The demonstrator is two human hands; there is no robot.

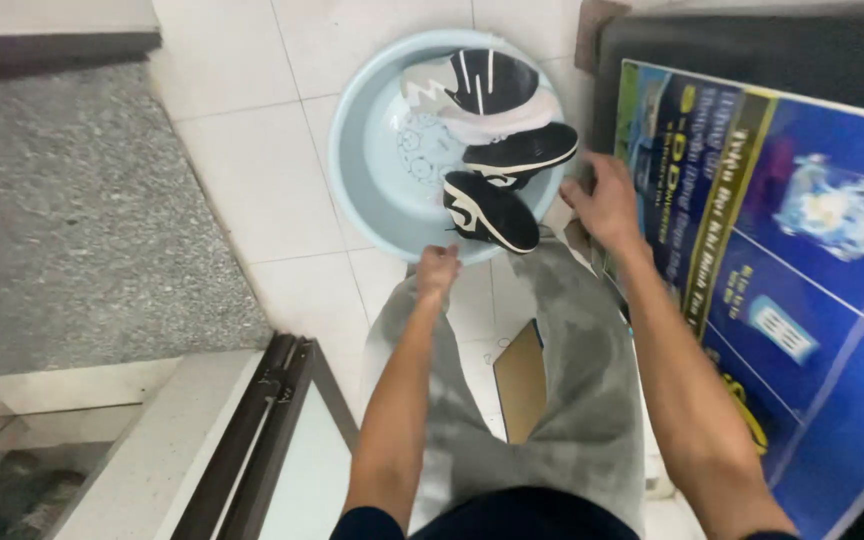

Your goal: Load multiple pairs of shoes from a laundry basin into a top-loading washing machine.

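Observation:
A light blue round basin (362, 150) sits on the white tiled floor in front of me. Inside it lie black sneakers with white soles: one (490, 210) at the near rim, another (522, 153) beside it, and a third (492, 80) at the far side. My left hand (437, 270) is closed on the basin's near rim, just under the nearest sneaker. My right hand (604, 198) rests with fingers spread on the edge of a large blue printed box (782, 250) to the right of the basin.
My grey-trousered legs (572, 400) stand below, with a brown cardboard piece (520, 380) on the floor between them. A grey speckled stone surface (82, 210) lies left. A dark metal door frame (262, 430) runs along the bottom left.

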